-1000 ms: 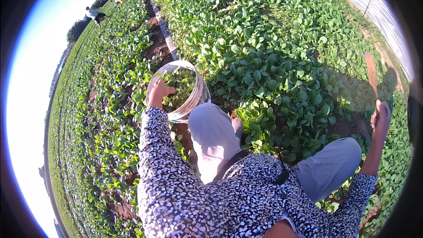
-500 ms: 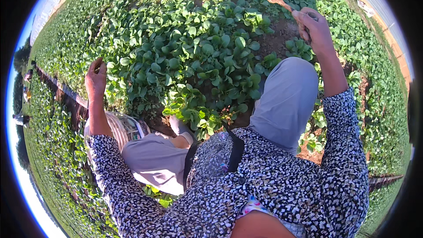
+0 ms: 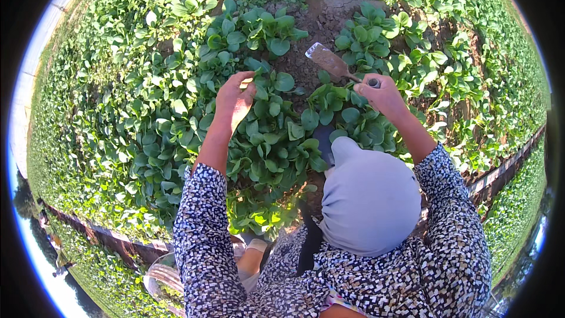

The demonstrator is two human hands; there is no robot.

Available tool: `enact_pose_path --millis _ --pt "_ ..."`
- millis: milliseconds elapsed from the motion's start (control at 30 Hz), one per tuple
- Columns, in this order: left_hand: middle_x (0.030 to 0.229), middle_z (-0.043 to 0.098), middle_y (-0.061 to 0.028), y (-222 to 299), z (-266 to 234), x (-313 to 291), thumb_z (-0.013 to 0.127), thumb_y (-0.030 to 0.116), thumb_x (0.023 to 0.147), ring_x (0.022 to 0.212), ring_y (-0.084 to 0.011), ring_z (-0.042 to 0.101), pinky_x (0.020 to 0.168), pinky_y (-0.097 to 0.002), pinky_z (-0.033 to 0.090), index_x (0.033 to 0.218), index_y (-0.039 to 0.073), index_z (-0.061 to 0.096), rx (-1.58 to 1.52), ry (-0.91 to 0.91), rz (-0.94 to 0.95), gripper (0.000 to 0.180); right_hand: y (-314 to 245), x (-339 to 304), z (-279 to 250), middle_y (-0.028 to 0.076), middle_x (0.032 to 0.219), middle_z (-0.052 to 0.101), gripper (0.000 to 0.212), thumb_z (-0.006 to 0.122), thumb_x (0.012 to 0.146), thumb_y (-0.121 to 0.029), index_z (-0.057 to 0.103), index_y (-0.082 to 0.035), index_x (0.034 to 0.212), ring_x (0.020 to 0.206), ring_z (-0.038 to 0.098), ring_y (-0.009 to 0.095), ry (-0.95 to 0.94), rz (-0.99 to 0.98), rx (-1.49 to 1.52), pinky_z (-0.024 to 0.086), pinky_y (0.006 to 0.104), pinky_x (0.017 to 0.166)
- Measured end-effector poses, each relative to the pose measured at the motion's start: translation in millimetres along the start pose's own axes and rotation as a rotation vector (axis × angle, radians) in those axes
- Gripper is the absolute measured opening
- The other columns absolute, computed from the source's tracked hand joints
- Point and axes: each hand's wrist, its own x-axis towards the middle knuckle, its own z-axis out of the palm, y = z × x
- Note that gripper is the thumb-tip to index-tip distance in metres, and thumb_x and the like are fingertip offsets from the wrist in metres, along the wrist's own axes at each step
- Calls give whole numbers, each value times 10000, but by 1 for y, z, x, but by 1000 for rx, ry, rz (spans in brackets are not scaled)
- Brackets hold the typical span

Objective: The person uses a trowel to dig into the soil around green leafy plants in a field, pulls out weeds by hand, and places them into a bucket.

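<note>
My right hand [image 3: 381, 93] is wrapped round the handle of a small hand trowel [image 3: 329, 60]. Its flat, soil-coated blade points to the far left, and the dark end of the handle shows by my thumb. Bare soil and low leafy green plants [image 3: 329, 103] lie beneath the blade. To the left, my left hand [image 3: 234, 101] hovers over the leaves, empty, with fingers bent and a gap between thumb and forefinger. Beside its fingertips grows a clump of broad-leaved greens [image 3: 276, 29].
My knee in grey trousers [image 3: 371, 200] rises between my arms. A clear plastic-covered container [image 3: 162, 277] sits at lower left. Dark strips [image 3: 118, 241] divide the planted beds. A patch of bare soil [image 3: 329, 17] lies ahead, with dense greens on both sides.
My view has shifted over the bed. My right hand has brought the trowel lower and nearer, toward the soil. The left hand has moved right, in over the plants.
</note>
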Motion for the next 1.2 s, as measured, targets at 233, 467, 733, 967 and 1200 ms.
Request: enact_pose_path --millis 233,467,733,967,1200 --pt "1248 575 -115 -20 59 81 630 271 821 1165 -338 522 971 -468 422 1242 109 570 712 -178 93 455 53 92 54 -56 576 376 335 682 852 -238 501 -32 660 568 332 58 -167 -159 -171 295 275 504" --pt "1141 593 -135 2 82 37 705 276 767 1035 -322 589 858 -447 489 1165 62 582 739 -412 4 469 26 144 73 -65 563 400 291 682 870 -245 528 -80 685 492 343 36 -135 20 232 267 236 438" --pt "1321 507 -174 -6 113 -12 693 257 768 1128 -350 535 932 -415 458 1201 69 585 646 -209 28 484 41 131 73 -78 571 417 323 682 861 -214 501 -77 631 517 349 28 -212 -130 -11 282 249 457" --pt "1225 588 -124 23 89 -8 694 250 778 1098 -311 568 950 -395 427 1169 82 606 558 -74 111 434 23 118 104 75 550 418 304 682 786 -251 524 -15 677 523 356 160 -217 -211 -341 351 349 511" --pt "1039 651 -102 -41 25 104 630 177 823 990 -321 602 870 -417 486 1054 91 655 578 21 157 247 -2 125 103 121 580 513 262 636 769 -287 575 -38 712 585 506 319 -391 -184 -591 428 417 607"
